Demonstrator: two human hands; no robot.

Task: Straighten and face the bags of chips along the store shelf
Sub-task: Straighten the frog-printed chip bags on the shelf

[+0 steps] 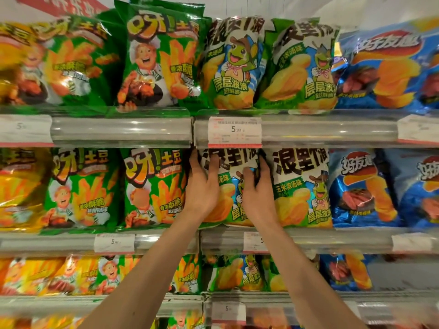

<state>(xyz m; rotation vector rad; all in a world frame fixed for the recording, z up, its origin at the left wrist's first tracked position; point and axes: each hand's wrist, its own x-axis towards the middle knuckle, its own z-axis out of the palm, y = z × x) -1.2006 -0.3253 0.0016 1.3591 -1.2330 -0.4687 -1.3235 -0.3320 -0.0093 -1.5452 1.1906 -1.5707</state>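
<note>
Holding one bag of chips (228, 186) from both sides, the left hand (202, 186) lies on its left edge with the thumb on the front and the other fingers tucked behind. The right hand (259, 188) does the same on the right edge, with its fingers pushed into the gap next to the neighbor bag (301, 186). The bag sits between the two hands on the middle shelf (332, 241), just under the price tag (234, 132). If the hands squeeze too hard, the chips inside may break or the bag may crumple. If the right hand pushes sideways, the neighbor bag may tip or turn away. If the hands pull the bag too far out, it may slide over the shelf edge below the wrists and fall.
</note>
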